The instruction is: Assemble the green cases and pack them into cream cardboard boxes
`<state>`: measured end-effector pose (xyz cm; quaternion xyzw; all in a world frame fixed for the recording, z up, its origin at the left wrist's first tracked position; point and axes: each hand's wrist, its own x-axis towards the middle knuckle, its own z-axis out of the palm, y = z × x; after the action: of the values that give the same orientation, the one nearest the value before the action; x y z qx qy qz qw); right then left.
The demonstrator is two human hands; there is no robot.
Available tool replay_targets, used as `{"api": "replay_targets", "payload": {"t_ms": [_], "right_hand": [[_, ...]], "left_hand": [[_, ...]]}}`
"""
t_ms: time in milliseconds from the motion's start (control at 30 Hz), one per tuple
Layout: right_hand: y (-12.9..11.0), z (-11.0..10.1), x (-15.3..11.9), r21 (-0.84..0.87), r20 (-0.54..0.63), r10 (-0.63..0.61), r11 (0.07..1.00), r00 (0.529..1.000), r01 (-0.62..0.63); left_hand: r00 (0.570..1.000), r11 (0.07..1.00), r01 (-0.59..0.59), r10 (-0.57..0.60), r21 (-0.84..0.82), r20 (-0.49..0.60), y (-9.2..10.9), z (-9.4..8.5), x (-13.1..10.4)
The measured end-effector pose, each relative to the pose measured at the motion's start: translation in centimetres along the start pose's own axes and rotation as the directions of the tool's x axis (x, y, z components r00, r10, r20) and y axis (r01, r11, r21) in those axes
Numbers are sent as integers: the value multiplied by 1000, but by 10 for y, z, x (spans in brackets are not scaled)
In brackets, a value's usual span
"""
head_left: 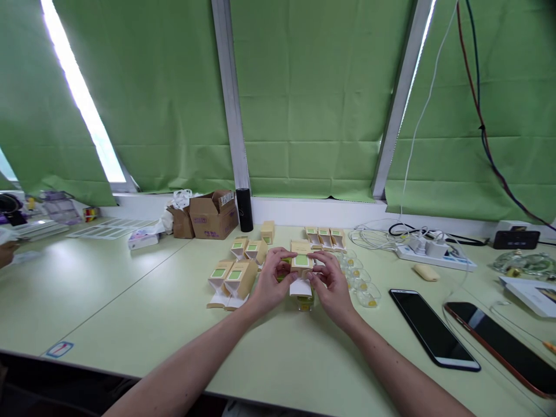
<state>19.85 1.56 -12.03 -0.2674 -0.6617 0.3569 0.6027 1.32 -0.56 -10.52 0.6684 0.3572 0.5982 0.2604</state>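
Between my two hands is a small kraft-coloured carton (pixel 301 262) with a green panel on its face and a white flap hanging open toward me. My left hand (pixel 274 281) pinches its left side, and my right hand (pixel 332 285) pinches its right side. Below the flap sits a clear item with green and yellow in it (pixel 305 302), partly hidden. Left of my hands stand several similar open cartons (pixel 241 275) with their flaps down. Close by on the right lie several clear plastic pieces with yellow spots (pixel 368 294).
Three open cartons (pixel 324 237) stand farther back. Two phones (pixel 434 329) lie at right, near a power strip (pixel 436 256) with tangled white cables. A cardboard box (pixel 214 215) and a black cylinder (pixel 244 210) stand at the back. Another person's hand (pixel 7 252) shows at far left.
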Motion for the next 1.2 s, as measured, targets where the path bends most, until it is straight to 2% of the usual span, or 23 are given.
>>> {"api": "replay_targets", "payload": {"t_ms": [633, 800, 967, 1200], "right_hand": [[-2, 1, -1, -37, -36, -22, 999, 999, 21], [-2, -1, 0, -26, -51, -20, 999, 999, 19], [-2, -3, 1, -23, -85, -7, 1000, 996, 5], [-4, -2, 1, -13, -93, -6, 1000, 996, 5]], "left_hand": [[999, 999, -21, 20, 25, 26, -1, 0, -2], [991, 1000, -17, 19, -12, 132, 0, -6, -4], [964, 999, -32, 33, -9, 264, 3, -10, -6], [955, 998, -26, 10, 50, 295, 1, -9, -7]]}}
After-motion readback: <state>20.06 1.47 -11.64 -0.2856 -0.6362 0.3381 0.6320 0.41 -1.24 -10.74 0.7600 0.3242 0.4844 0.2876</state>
